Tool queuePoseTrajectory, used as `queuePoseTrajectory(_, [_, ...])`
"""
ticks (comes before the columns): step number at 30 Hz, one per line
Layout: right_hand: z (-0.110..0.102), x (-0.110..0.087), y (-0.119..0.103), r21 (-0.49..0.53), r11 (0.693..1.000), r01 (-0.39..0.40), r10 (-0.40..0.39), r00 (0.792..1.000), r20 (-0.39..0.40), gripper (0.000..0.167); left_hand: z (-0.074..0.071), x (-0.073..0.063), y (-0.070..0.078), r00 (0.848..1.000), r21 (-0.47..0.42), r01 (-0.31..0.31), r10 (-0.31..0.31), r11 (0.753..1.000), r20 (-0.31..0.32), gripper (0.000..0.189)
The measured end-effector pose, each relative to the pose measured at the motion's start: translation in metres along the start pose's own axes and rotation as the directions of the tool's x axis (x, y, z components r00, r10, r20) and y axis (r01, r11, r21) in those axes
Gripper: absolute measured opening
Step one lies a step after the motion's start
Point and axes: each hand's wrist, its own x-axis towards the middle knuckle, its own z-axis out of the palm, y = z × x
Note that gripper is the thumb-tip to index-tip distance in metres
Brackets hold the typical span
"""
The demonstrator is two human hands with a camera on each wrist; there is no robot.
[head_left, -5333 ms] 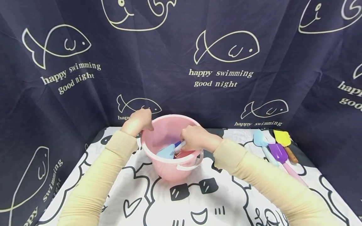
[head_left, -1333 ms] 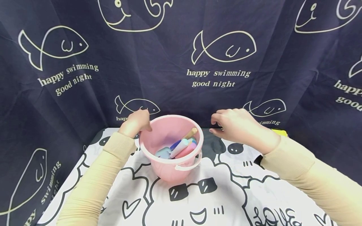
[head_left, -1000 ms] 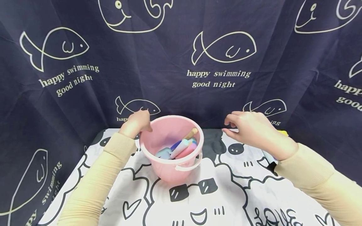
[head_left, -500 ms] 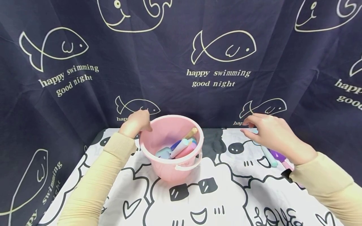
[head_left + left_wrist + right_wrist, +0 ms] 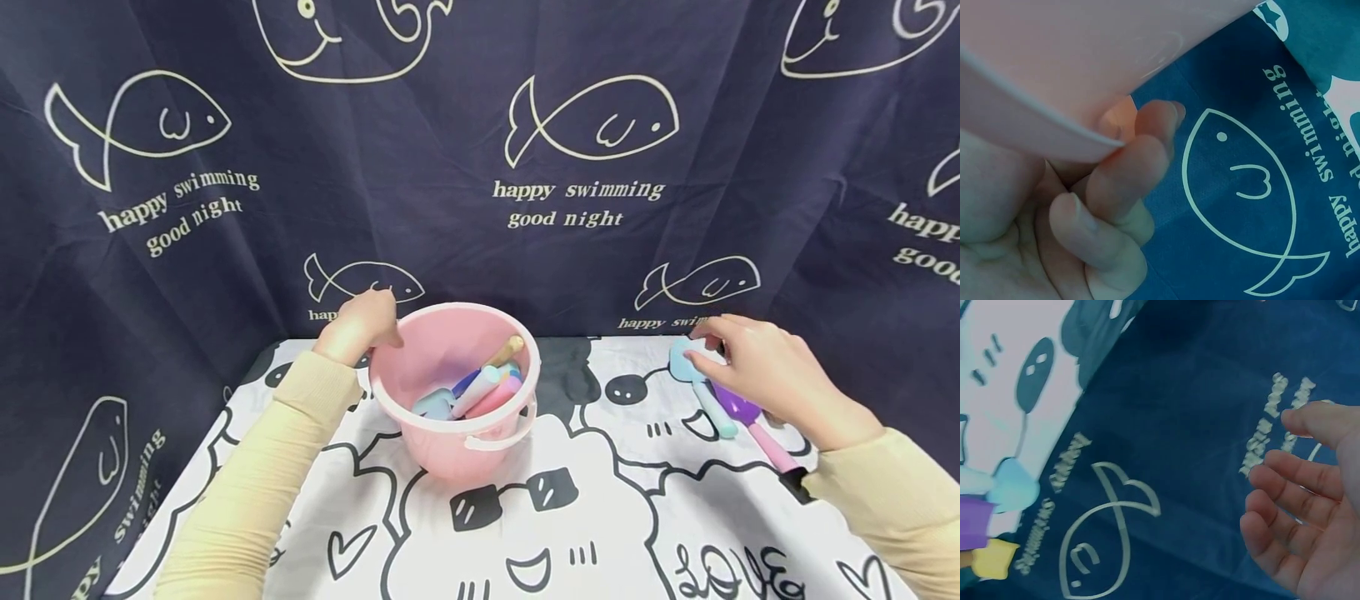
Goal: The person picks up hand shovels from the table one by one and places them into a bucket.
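A pink bucket (image 5: 450,454) stands on the cloth, its white handle hanging at the front. My left hand (image 5: 360,327) grips the bucket's left rim, fingers and thumb on either side of the wall. Inside lie several utensils, among them a light blue spatula (image 5: 435,403) and a wooden handle (image 5: 504,353). Holding nothing, my right hand (image 5: 772,375) hovers at the right with loosely bent fingers, over a light blue spatula (image 5: 682,363) and a purple spatula with a pink handle (image 5: 774,447). A yellow spatula (image 5: 994,558) shows in the right wrist view, hidden behind that hand in the head view.
The white cloth (image 5: 517,546) with black cartoon drawings covers the table. A dark blue curtain (image 5: 465,167) printed with fish hangs right behind the bucket and spatulas, and along both sides.
Five seconds ago my right hand held a spatula handle inside the bucket. It let go, came out and moved right, lowering over the spatulas. My left hand stayed on the rim.
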Motion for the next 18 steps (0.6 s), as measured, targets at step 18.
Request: queuePoseTrajectory(18, [0.063, -0.024, 0.071, 0.101, 0.970, -0.219, 0.204, 0.969, 0.137, 0.036, 0.000, 0.001, -0.001, 1.000, -0.006, 0.017, -0.017, 1.000, 0.010, 0.042])
